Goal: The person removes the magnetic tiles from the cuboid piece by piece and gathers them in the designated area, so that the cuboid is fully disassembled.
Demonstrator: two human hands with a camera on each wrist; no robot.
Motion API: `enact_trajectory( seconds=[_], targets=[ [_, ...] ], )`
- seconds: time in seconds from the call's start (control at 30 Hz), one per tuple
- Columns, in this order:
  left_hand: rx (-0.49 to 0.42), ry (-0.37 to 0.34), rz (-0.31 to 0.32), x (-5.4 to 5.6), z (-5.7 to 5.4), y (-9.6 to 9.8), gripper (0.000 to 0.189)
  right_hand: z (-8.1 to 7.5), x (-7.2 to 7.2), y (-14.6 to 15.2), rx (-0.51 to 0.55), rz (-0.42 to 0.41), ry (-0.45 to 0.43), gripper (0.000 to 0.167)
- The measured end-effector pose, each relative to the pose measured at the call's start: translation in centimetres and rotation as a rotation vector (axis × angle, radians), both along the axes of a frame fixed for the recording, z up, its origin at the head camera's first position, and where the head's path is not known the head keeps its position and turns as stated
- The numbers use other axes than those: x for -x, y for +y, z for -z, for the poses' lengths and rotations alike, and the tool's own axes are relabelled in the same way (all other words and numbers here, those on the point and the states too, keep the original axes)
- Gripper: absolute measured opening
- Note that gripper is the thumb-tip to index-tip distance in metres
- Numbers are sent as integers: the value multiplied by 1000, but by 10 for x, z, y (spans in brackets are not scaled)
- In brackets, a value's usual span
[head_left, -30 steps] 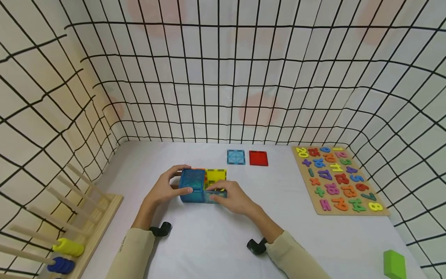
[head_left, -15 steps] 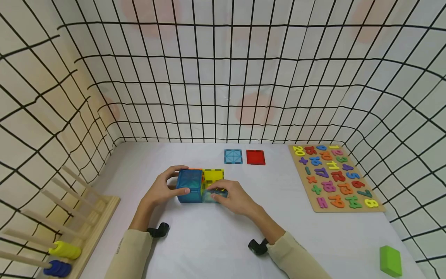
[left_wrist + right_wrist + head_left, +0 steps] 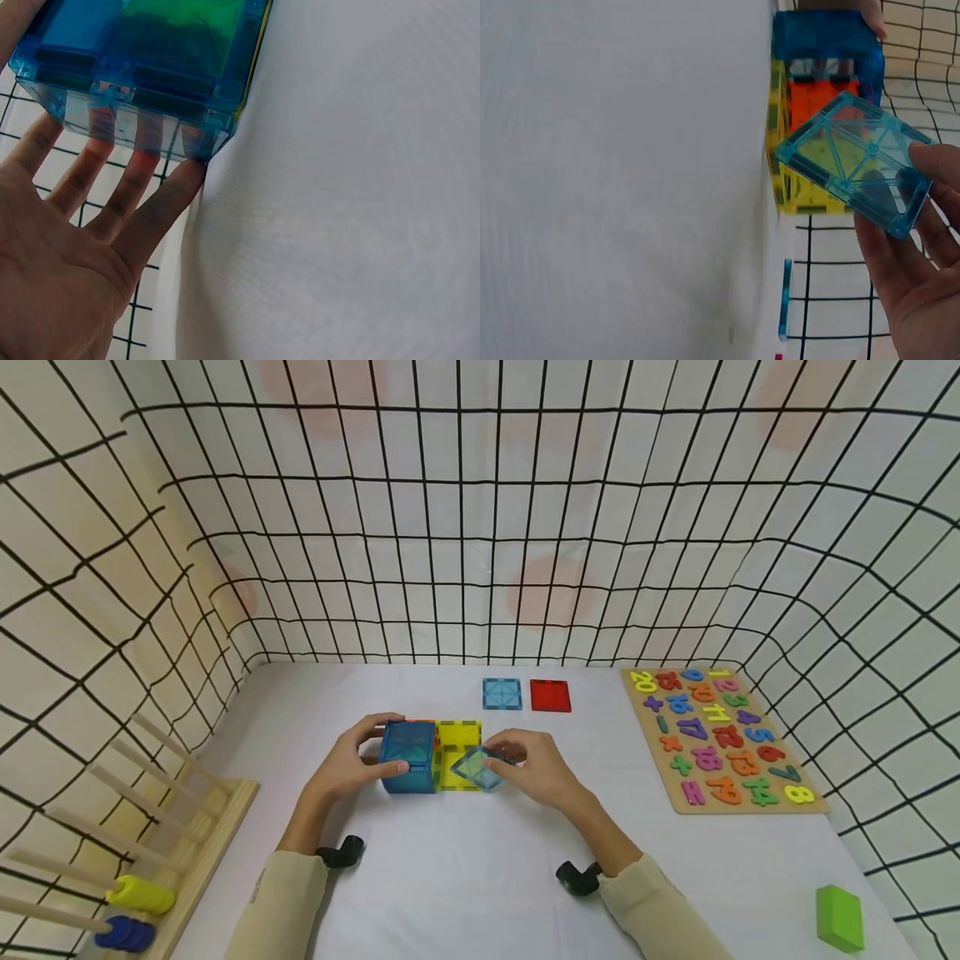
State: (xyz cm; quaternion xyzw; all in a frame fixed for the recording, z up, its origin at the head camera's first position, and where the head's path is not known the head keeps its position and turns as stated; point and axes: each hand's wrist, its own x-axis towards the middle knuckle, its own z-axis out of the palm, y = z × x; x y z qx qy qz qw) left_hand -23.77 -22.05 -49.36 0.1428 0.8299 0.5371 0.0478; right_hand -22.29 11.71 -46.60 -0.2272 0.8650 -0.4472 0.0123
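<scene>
A box of see-through magnetic tiles stands on the white cloth, its left half a dark blue cube (image 3: 408, 756). My left hand (image 3: 347, 768) grips this cube, thumb on the front and fingers round the far left side; in the left wrist view the fingertips show through the blue wall. Yellow tiles (image 3: 459, 732) join the cube on its right, and an orange tile (image 3: 821, 101) shows inside in the right wrist view. My right hand (image 3: 542, 768) pinches a light blue square magnetic tile (image 3: 870, 150) by one corner, tilted over the yellow part.
Behind lie a light blue tile (image 3: 502, 694) and a red tile (image 3: 551, 696). A number puzzle board (image 3: 684, 793) is at right, with a green block (image 3: 840, 918) nearer me. At left stands a wooden peg rack (image 3: 217, 827) with yellow and blue pieces. Black netting surrounds the table.
My right hand has drawn the light blue tile up and to the right from the front of the box and turned it cornerwise, uncovering yellow tiles. My left hand keeps its grip.
</scene>
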Motion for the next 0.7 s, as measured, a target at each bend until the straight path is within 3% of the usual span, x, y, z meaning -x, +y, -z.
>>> enact_trajectory(
  seconds=[0.27, 0.53, 0.7],
  targets=[
    [-3, -9, 3, 1, -1, 1, 73, -2, 11, 32, 15, 125, 48, 24],
    [-14, -8, 11, 1, 1, -1, 74, -4, 22, 74, 123, 235, -13, 33],
    [-4, -12, 1, 1, 1, 0, 74, -6, 33, 104, 105, 318, 15, 37]
  ],
)
